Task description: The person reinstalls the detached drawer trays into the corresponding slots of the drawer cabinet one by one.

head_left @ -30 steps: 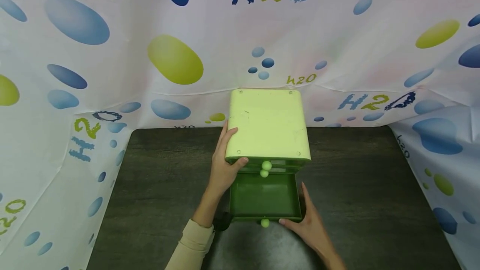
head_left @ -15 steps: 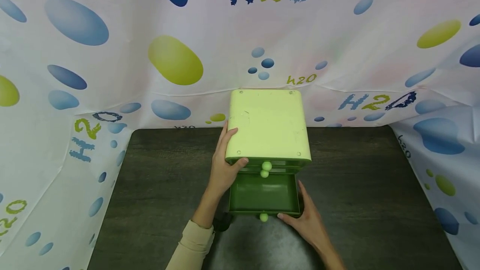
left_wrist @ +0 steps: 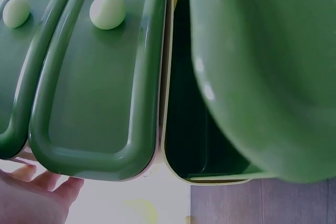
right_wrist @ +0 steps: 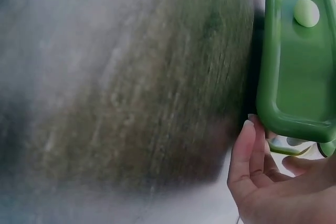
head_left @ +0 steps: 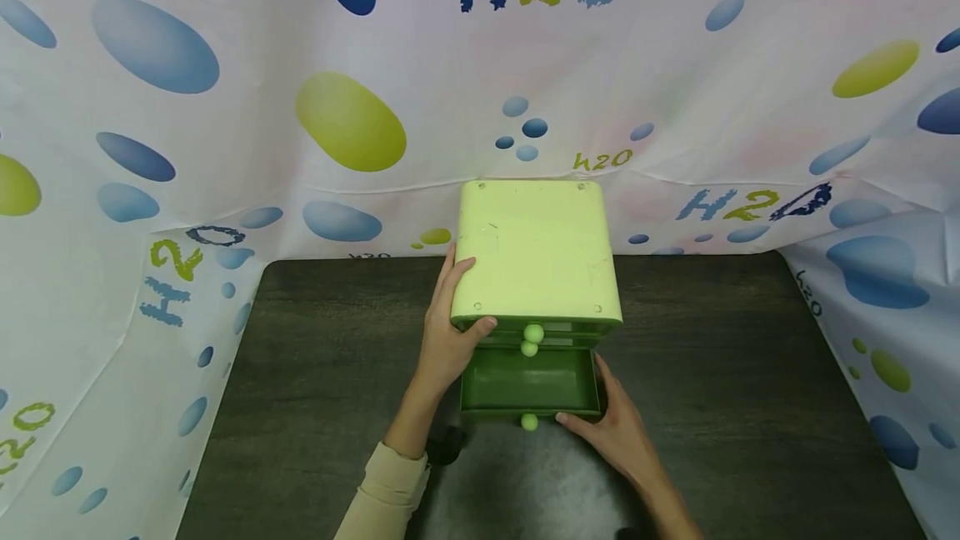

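A small chest of drawers with a pale green top stands at the table's back edge. Its bottom drawer, dark green inside with nothing visible in it, is partly pulled out. My left hand grips the chest's left side, thumb at the front top edge. At the drawer's front right corner, my right hand holds on, thumb against the front and fingers along the side. Upper drawer fronts with round light green knobs appear closed in the left wrist view.
A dark wood-grain table lies under the chest. White sheeting with blue and green spots rises behind and along both sides. A dark object sits by the left wrist.
The bottom drawer has slid some way back into the chest, and my right hand has moved inward with it. My left hand keeps its place on the chest.
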